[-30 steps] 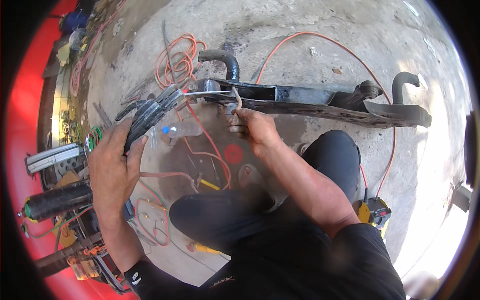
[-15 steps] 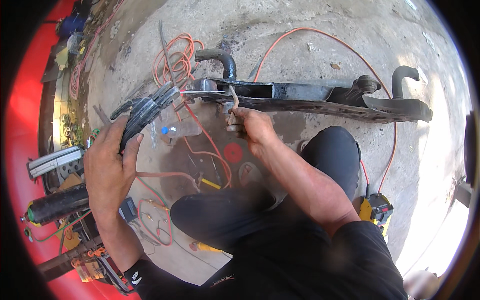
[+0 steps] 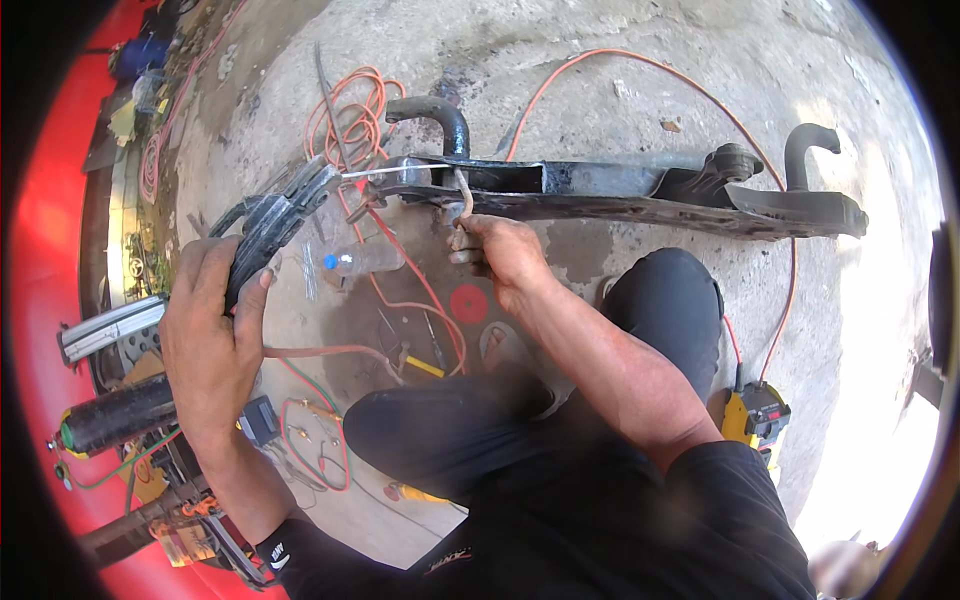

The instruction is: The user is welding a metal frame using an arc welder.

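My left hand (image 3: 210, 330) is closed round the black handle of a welding electrode holder (image 3: 283, 225). A thin pale welding rod (image 3: 395, 171) sticks out from its jaws to the right, its far end by the left part of a long black metal beam (image 3: 620, 209). The beam carries a hooked black pipe (image 3: 440, 108) at its left end. My right hand (image 3: 508, 258) pinches a short, bent, tan rod (image 3: 464, 192), whose upper end meets the beam's near edge by the hooked pipe. Whether the welding rod touches the beam I cannot tell.
A coil of orange hose (image 3: 350, 110) lies beyond the holder. A plastic bottle (image 3: 368, 261), a red disc (image 3: 467, 303) and a yellow-handled tool (image 3: 424, 367) are on the concrete near my legs. At right stands a yellow-and-black box (image 3: 755, 418); at left, a black cylinder (image 3: 120, 412).
My left hand and the electrode holder have shifted a little to the left, and the welding rod now slants slightly upward to the right. My right hand stays almost in place on the bent rod.
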{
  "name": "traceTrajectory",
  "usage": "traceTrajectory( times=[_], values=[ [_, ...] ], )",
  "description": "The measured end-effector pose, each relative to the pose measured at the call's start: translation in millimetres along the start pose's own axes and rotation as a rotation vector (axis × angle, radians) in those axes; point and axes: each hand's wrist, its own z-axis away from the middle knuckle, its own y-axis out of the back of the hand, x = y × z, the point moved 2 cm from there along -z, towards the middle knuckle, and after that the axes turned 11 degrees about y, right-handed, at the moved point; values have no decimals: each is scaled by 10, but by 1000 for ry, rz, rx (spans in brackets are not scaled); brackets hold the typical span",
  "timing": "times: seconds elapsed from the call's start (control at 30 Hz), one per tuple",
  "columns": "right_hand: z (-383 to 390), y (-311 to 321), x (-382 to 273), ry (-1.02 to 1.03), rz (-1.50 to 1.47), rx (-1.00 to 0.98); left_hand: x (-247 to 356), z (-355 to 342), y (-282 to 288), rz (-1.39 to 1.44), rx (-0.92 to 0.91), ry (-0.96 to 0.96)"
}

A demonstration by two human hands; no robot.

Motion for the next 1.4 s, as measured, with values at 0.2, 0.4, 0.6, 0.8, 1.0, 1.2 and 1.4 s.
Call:
traceTrajectory(
  times=[0.2, 0.4, 0.6, 0.8, 1.0, 1.2, 1.4],
  values=[
    [-5, -6, 14, 14, 10, -10, 6, 1, 17, -22, 45, -32],
    [-22, 11, 20, 29, -2, -1, 9, -3, -49, 3, 25, -33],
    [-8, -9, 16, 26, -4, -6, -7, 8, -10, 8, 36, -38],
    [-23, 5, 3, 21, -4, -2, 3, 20, -41, 13, 0, 16],
    [-1, -17, -3, 12, -14, -2, -12, 27, -15, 33, -31, 64],
    [0, -15, 1, 28, 10, 1, -39, 24, -52, 29, 38, -19],
    [22, -25, -27, 26, 19, 7, -6, 18, -66, 58, 10, 7]
  ],
)
